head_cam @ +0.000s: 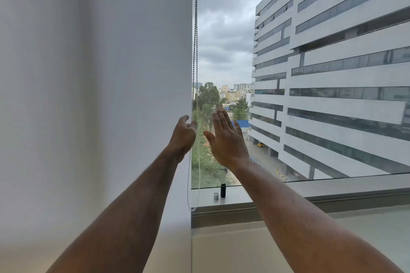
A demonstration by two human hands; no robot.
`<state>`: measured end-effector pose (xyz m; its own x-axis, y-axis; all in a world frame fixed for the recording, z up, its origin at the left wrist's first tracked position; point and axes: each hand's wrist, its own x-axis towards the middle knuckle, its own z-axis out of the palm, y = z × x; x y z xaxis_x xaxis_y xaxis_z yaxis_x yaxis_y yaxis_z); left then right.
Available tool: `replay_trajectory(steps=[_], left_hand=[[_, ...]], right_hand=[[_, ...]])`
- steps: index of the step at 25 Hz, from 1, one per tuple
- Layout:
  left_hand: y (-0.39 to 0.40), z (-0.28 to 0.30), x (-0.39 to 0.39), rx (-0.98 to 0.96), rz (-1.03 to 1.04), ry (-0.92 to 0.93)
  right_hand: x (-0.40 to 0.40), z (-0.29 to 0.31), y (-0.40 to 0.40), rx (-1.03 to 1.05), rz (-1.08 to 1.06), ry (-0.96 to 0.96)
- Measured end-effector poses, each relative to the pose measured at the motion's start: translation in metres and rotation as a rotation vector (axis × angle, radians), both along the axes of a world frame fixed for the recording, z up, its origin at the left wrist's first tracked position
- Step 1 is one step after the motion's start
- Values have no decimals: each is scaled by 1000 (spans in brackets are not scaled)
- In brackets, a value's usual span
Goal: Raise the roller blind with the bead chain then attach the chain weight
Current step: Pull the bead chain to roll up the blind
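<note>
Here the bead chain [195,51] hangs as a long vertical loop along the right edge of the roller blind [95,73], running down from the top of the view, passing the hands, and ending in a free loop just above the window sill [288,193]. The blind itself reaches down out of view, so by my judgement the raising has yet to take effect. The left hand [183,134] is right at the chain, its fingers curled toward the strands with the tips at them; whether it truly pinches a strand or only touches it I cannot tell. The right hand [226,137] is just beside the chain, to the right of it, fingers straight and together, palm turned toward the chain, holding nothing. The left hand is thus the nearer one, and the chain's long axis is upright, so the pull I expect has to run straight down along one strand. On the sill, near the loop's lower end and below the right hand, stand a small black cylinder [223,190] and a shorter silver cap [216,196], probably the chain weight's parts, untouched. Beyond the glass rises a pale office building [332,62].
</note>
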<state>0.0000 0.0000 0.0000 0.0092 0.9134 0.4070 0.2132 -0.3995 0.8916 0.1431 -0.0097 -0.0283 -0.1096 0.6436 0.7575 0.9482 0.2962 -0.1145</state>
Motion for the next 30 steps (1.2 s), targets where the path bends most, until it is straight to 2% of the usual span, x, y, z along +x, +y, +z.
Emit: replay_trajectory(steps=[5, 11, 19, 23, 26, 30], left_hand=[[5, -6, 9, 15, -88, -164], [-6, -22, 13, 203, 37, -305], [-27, -27, 17, 217, -11, -310], [-30, -29, 13, 231, -38, -297], [-36, -33, 6, 184, -85, -360], [-33, -31, -5, 138, -13, -370]], right_hand=[[-8, 4, -3, -28, 78, 170], [-22, 27, -13, -69, 231, 499], [-56, 76, -18, -254, 608, 984], [-66, 74, -24, -234, 653, 1053], [-69, 62, -26, -189, 635, 1042], [-63, 49, -27, -57, 614, 1049]])
